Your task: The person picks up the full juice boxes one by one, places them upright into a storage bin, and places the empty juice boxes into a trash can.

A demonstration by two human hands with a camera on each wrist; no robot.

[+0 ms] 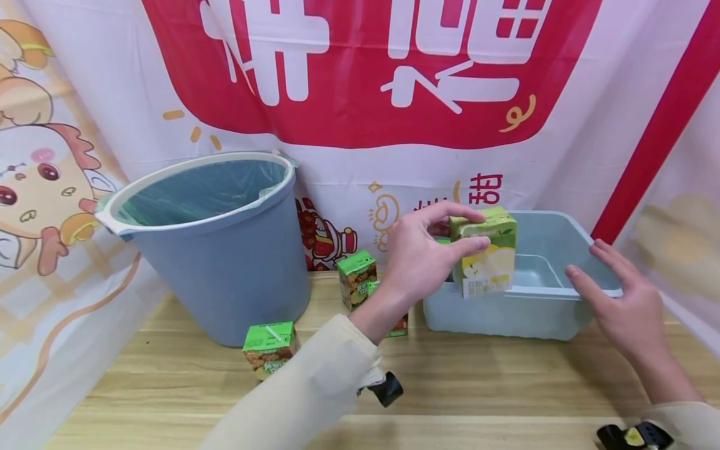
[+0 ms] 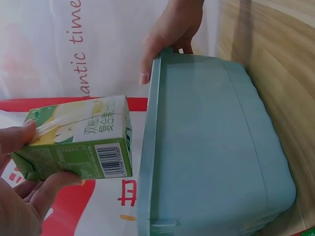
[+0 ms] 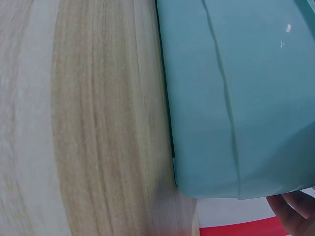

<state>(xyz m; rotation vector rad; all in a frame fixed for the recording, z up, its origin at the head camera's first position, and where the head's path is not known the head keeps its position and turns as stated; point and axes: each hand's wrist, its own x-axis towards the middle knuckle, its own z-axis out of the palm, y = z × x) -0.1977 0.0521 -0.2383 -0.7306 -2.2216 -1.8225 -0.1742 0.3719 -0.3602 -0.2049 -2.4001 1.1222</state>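
Observation:
A green and yellow juice box (image 1: 488, 265) is pinched in my left hand (image 1: 419, 253), thumb on one side and fingers on the other. It is raised at the front rim of a light blue plastic basin (image 1: 506, 319), overlapping that rim in the head view. In the left wrist view the juice box (image 2: 78, 137) shows its barcode and stands apart from the basin (image 2: 211, 142). My right hand (image 1: 630, 306) holds the basin's right end at the rim. In the right wrist view, fingers (image 3: 290, 211) show beside the basin wall (image 3: 246, 98).
On the left stands a tall blue bin (image 1: 225, 269) with a clear liner. Green-topped drink boxes stand on the wooden table (image 1: 478, 387): one box (image 1: 270, 350) in front of the bin, another box (image 1: 357, 278) behind my left forearm, and a partly hidden one (image 1: 400, 326). A printed cloth (image 1: 349, 162) hangs behind.

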